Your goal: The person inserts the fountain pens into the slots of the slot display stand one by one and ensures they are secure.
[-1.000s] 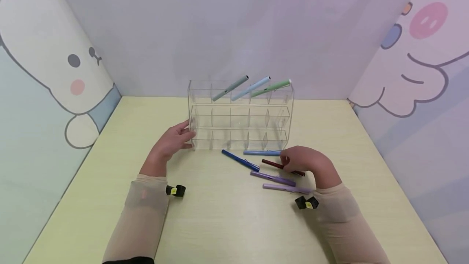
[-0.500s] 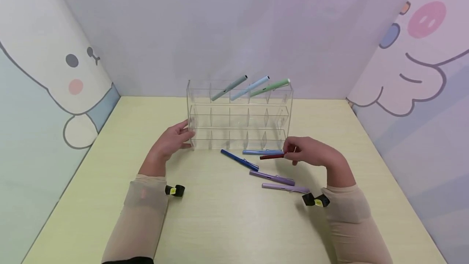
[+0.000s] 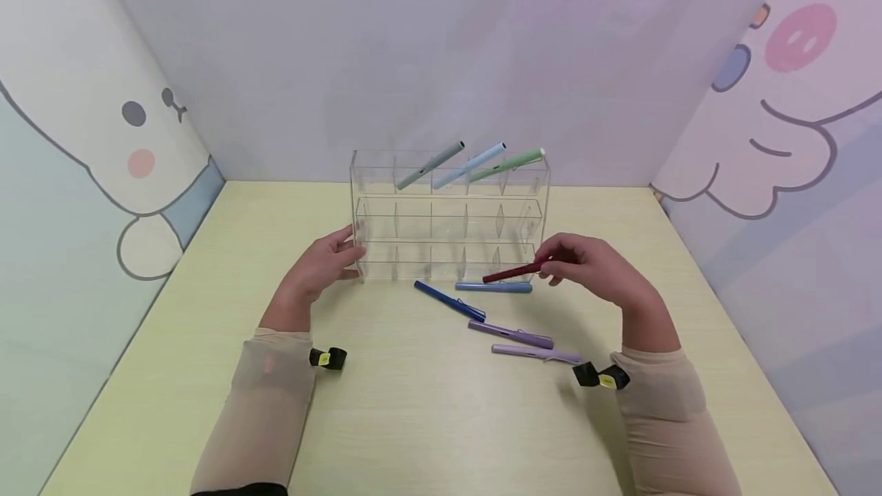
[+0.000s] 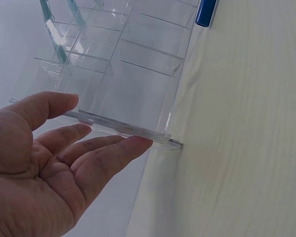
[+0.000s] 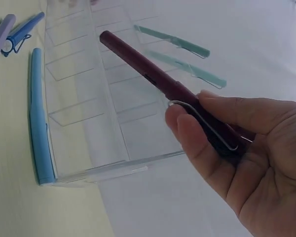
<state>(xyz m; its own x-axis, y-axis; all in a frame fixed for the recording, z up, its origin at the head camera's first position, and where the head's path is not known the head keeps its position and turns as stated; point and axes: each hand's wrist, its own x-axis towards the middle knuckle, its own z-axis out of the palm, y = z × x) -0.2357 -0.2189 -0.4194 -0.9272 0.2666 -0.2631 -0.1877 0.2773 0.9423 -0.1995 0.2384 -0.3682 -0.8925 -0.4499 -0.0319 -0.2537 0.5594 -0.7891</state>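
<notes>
A clear acrylic pen rack (image 3: 448,230) with tiered, divided compartments stands on the table. My left hand (image 3: 320,266) holds its left side panel, thumb on one face and fingers on the other, as the left wrist view shows. With thumb and fingers, my right hand (image 3: 592,266) pinches a dark red pen (image 5: 143,64) by its clip end. That pen is raised off the table, pointing left across the rack's lower right front. A grey-green pen (image 3: 430,165), a pale blue pen (image 3: 470,165) and a green pen (image 3: 508,164) lean in the top tier.
A light blue pen (image 3: 493,287) lies along the rack's front. Nearer are a dark blue pen (image 3: 449,301), a purple pen (image 3: 511,334) and a lilac pen (image 3: 536,353). Walls with cartoon figures enclose the table (image 3: 413,419).
My right hand has lifted the dark red pen from among the pens on the table and moved it up and away, towards the rack's lower right. The left hand stays at the rack's side.
</notes>
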